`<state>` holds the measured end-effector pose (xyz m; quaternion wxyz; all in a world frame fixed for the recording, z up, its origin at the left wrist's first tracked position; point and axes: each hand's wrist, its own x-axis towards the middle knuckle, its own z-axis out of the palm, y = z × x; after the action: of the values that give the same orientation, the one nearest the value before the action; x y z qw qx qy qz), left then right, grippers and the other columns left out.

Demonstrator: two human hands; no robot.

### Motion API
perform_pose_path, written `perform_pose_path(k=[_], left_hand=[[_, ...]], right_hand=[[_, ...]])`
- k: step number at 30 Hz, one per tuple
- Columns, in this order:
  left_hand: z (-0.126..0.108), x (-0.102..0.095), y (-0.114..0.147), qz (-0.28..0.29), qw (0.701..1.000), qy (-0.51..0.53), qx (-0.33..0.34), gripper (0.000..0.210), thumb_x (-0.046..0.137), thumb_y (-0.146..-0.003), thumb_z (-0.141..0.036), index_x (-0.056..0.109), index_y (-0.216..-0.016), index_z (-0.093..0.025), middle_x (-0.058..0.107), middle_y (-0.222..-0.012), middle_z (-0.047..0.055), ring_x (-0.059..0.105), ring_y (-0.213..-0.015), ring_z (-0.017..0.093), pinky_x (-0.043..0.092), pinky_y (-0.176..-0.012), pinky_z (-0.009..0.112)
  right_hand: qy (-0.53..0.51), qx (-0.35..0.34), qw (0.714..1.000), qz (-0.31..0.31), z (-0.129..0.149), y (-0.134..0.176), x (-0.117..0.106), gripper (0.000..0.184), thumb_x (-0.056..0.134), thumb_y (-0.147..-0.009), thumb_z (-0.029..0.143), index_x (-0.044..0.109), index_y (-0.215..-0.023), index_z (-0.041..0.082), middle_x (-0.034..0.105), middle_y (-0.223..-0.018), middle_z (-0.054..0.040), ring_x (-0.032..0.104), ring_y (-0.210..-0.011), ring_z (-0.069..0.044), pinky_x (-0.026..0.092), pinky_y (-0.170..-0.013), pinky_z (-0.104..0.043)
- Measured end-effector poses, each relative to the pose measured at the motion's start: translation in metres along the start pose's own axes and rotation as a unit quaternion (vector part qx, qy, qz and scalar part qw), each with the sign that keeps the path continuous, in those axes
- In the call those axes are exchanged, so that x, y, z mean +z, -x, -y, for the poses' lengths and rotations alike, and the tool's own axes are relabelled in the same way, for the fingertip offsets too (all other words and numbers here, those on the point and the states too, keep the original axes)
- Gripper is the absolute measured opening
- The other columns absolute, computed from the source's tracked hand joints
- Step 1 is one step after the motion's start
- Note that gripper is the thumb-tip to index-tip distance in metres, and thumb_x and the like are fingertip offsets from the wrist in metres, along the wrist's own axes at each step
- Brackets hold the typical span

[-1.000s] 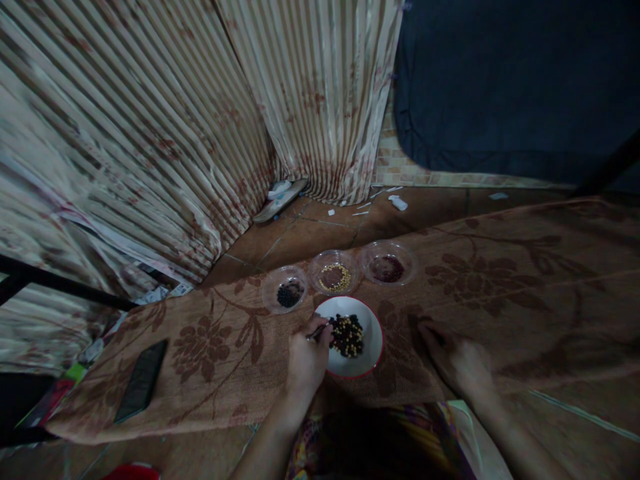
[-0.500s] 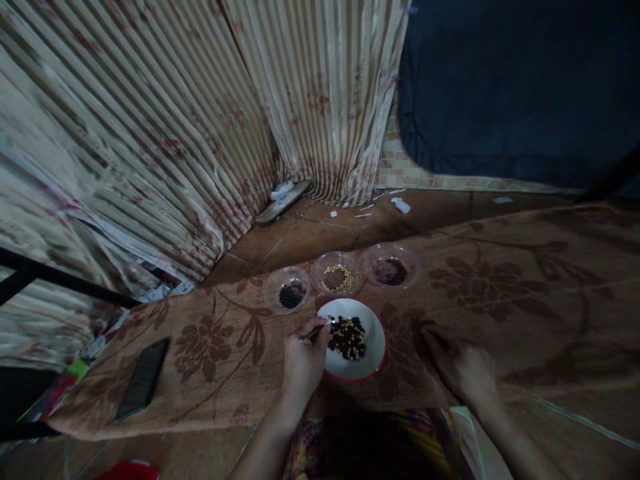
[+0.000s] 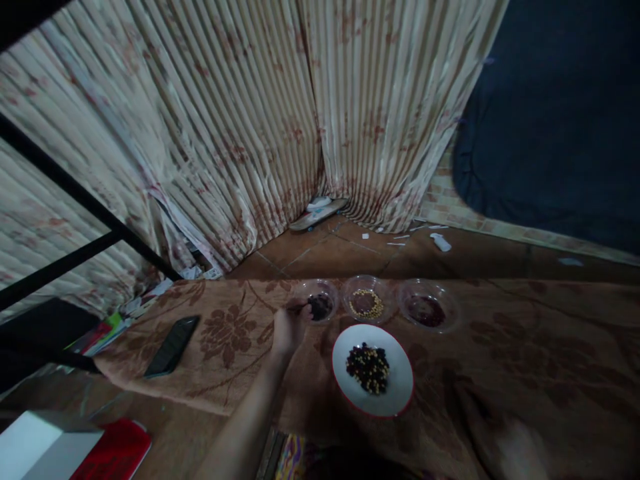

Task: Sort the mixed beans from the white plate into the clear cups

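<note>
My left hand (image 3: 290,330) is closed on a slim, dark metal utensil (image 3: 296,309), with its fingertips at the left clear plastic bowl (image 3: 334,291). Black beans (image 3: 320,307) lie in that bowl. The utensil's tip is hidden or too dark to make out. Nearer to me stands a white bowl with a red rim (image 3: 400,393), with mixed dark and yellow beans (image 3: 369,368) heaped in it. My right hand (image 3: 493,427) rests on the cloth to the right of this bowl, blurred and in shadow, its fingers loosely stretched with nothing seen in them.
A middle clear bowl (image 3: 347,310) holds yellow beans, and a right clear bowl (image 3: 453,310) holds dark red ones. On the brown patterned cloth (image 3: 235,387) at left lies a phone (image 3: 173,347). A black metal frame (image 3: 100,213) borders the left; a curtain (image 3: 240,133) hangs behind.
My left hand has moved with the utensil from the white bowl to the left clear bowl with black beans. The view has shifted; my right hand still rests at right.
</note>
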<state>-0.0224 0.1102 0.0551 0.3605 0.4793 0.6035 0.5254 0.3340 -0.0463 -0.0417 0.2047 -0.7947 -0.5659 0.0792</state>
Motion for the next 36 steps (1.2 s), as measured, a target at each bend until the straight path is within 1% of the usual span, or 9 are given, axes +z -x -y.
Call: perform_pose_path(k=[3, 7, 11, 13, 16, 19, 23, 29, 36], left_hand=[[0.006, -0.006, 0.004, -0.003, 1.0, 0.008, 0.004, 0.027, 0.076, -0.07, -0.034, 0.068, -0.087, -0.014, 0.074, -0.071, 0.005, 0.072, -0.062, 0.019, 0.056, -0.056, 0.025], [-0.004, -0.005, 0.025, 0.022, 1.0, 0.014, 0.009, 0.028, 0.074, -0.072, -0.035, 0.069, -0.09, -0.014, 0.075, -0.076, 0.006, 0.072, -0.065, 0.019, 0.056, -0.055, 0.025], [-0.027, 0.006, 0.053, 0.105, 0.994, 0.015, 0.012, 0.021, 0.07, -0.077, -0.032, 0.071, -0.093, -0.017, 0.075, -0.078, 0.004, 0.069, -0.064, 0.016, 0.056, -0.059, 0.025], [-0.035, 0.014, 0.065, 0.217, 0.975, -0.023, 0.035, 0.018, 0.066, -0.082, -0.031, 0.073, -0.093, -0.02, 0.075, -0.083, 0.004, 0.07, -0.07, 0.017, 0.056, -0.065, 0.025], [-0.037, 0.025, 0.077, 0.271, 0.958, -0.066, 0.059, 0.017, 0.063, -0.084, -0.029, 0.076, -0.094, -0.024, 0.075, -0.086, 0.003, 0.07, -0.078, 0.018, 0.055, -0.07, 0.025], [-0.029, 0.034, 0.08, 0.248, 0.963, -0.099, 0.047, 0.018, 0.063, -0.084, -0.027, 0.076, -0.095, -0.024, 0.074, -0.077, 0.002, 0.069, -0.071, 0.017, 0.053, -0.064, 0.023], [-0.022, 0.04, 0.081, 0.218, 0.97, -0.111, -0.01, 0.02, 0.063, -0.083, -0.026, 0.074, -0.099, -0.02, 0.074, -0.071, 0.002, 0.069, -0.062, 0.017, 0.051, -0.057, 0.022], [-0.014, 0.046, 0.082, 0.225, 0.97, -0.086, -0.036, 0.019, 0.061, -0.085, -0.024, 0.072, -0.1, -0.02, 0.076, -0.082, 0.004, 0.072, -0.067, 0.016, 0.052, -0.057, 0.02], [-0.007, 0.05, 0.083, 0.216, 0.973, -0.069, -0.038, 0.018, 0.064, -0.085, -0.022, 0.071, -0.101, -0.019, 0.077, -0.084, 0.004, 0.074, -0.07, 0.017, 0.054, -0.058, 0.02]], right_hand=[[0.009, -0.017, 1.0, -0.009, -0.003, 0.0, 0.002, 0.039, 0.042, -0.087, 0.045, 0.077, -0.101, 0.036, 0.075, -0.069, -0.0069, 0.064, -0.044, -0.025, 0.043, -0.042, -0.032], [0.02, -0.015, 1.0, -0.002, -0.002, 0.0, 0.002, 0.041, 0.041, -0.088, 0.047, 0.077, -0.102, 0.035, 0.078, -0.082, -0.0073, 0.067, -0.049, -0.025, 0.044, -0.044, -0.032], [0.019, 0.011, 1.0, 0.009, 0.005, 0.0, -0.003, 0.045, 0.039, -0.09, 0.051, 0.077, -0.104, 0.03, 0.078, -0.092, -0.0079, 0.072, -0.064, -0.027, 0.049, -0.052, -0.031], [0.015, 0.024, 0.999, 0.017, 0.009, 0.0, -0.007, 0.047, 0.039, -0.091, 0.052, 0.076, -0.106, 0.029, 0.078, -0.094, -0.0081, 0.073, -0.07, -0.028, 0.05, -0.055, -0.032], [0.016, 0.041, 0.999, 0.028, 0.015, 0.0, -0.011, 0.047, 0.039, -0.092, 0.053, 0.075, -0.107, 0.028, 0.078, -0.092, -0.0082, 0.073, -0.071, -0.028, 0.049, -0.056, -0.031], [0.023, 0.055, 0.997, 0.04, 0.019, -0.001, -0.013, 0.046, 0.039, -0.093, 0.052, 0.074, -0.11, 0.027, 0.078, -0.091, -0.0084, 0.073, -0.07, -0.028, 0.048, -0.055, -0.031], [0.021, 0.055, 0.998, 0.034, 0.021, -0.001, -0.011, 0.047, 0.038, -0.093, 0.052, 0.074, -0.111, 0.027, 0.078, -0.092, -0.0086, 0.073, -0.073, -0.028, 0.047, -0.057, -0.031], [0.015, 0.045, 0.999, 0.018, 0.019, 0.001, -0.007, 0.044, 0.04, -0.094, 0.051, 0.074, -0.109, 0.027, 0.077, -0.097, -0.0076, 0.073, -0.079, -0.026, 0.048, -0.062, -0.03], [0.017, 0.038, 0.999, 0.011, 0.02, 0.002, -0.007, 0.042, 0.041, -0.095, 0.051, 0.074, -0.108, 0.028, 0.077, -0.099, -0.0061, 0.073, -0.08, -0.025, 0.048, -0.062, -0.029]])
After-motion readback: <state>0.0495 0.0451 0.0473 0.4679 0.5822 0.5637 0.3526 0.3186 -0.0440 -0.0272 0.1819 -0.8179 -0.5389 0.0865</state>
